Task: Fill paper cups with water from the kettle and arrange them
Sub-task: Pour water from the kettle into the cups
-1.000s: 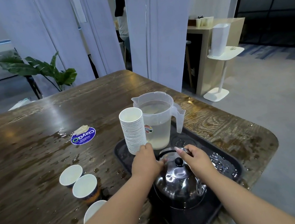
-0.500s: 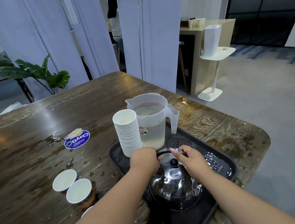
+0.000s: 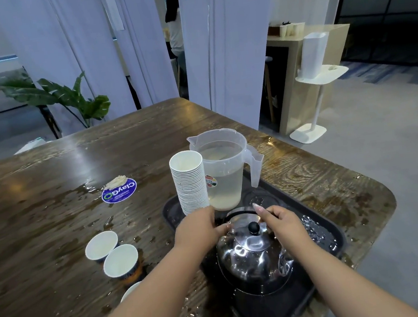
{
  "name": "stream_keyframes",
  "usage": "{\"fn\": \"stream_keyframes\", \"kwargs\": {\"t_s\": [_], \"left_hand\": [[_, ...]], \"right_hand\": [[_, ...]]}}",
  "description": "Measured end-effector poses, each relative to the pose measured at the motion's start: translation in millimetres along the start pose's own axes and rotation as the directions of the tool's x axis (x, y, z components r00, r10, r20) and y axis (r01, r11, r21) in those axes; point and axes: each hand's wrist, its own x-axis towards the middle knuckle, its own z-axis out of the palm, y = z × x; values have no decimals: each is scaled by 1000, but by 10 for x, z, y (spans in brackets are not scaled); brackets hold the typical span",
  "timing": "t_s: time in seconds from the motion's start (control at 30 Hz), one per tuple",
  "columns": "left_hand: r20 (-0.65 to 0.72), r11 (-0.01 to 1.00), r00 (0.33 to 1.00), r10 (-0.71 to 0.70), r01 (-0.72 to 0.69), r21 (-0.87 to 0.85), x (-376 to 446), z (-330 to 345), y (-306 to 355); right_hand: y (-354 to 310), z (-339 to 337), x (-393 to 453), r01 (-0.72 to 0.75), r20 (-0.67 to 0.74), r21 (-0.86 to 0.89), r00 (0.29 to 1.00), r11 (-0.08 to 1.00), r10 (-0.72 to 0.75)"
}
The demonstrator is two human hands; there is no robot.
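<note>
A shiny steel kettle (image 3: 254,255) with a black lid knob stands on the black tray (image 3: 326,231) near the table's front right. My left hand (image 3: 198,229) curls round the left end of the kettle's black handle, just in front of the foot of the tall stack of white paper cups (image 3: 189,181). My right hand (image 3: 280,219) grips the handle's right side, index finger lying along it. Two open paper cups (image 3: 101,245) (image 3: 121,261) stand on the wet table to the left. My left forearm partly hides a third cup (image 3: 129,292).
A clear plastic pitcher (image 3: 224,172) with water stands on the tray behind the kettle, touching the cup stack. A blue round sticker (image 3: 119,191) lies on the wet wooden table (image 3: 50,204). The table's right edge drops to the floor; a white stand (image 3: 316,76) is beyond.
Both hands stay on the kettle's handle and the kettle has not left the tray. Only the camera view has shifted a little.
</note>
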Motion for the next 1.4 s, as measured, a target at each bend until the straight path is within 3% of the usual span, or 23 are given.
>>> {"fn": "stream_keyframes", "kwargs": {"t_s": [0.13, 0.23, 0.47, 0.73, 0.93, 1.13, 1.4], "left_hand": [[-165, 941, 977, -133, 72, -332, -154, -91, -328], [-223, 876, 951, -214, 86, -475, -242, -213, -610], [-265, 713, 858, -440, 154, -684, -532, -535, -1022], [-296, 617, 738, -606, 201, -761, -787, -684, -1523], [-180, 477, 645, -743, 320, -819, -916, -554, -1955], [-69, 355, 610, -789, 361, -862, -1028, -425, -2055], [353, 164, 640, -682, 605, -779, -1328, -169, -2033]], "right_hand": [[19, 45, -16, -26, -52, 24, 998, 999, 27], [5, 76, -11, -26, -54, 48, 998, 999, 29], [35, 96, -7, -29, -54, 118, 998, 993, 36], [17, 110, -125, -49, -50, 239, 997, 970, 63], [-203, 71, -192, -21, 1, 291, 1000, 957, 22], [-502, 127, -225, -4, 42, 409, 999, 912, -14], [-594, 331, -349, -54, 150, 434, 989, 899, -13]]}}
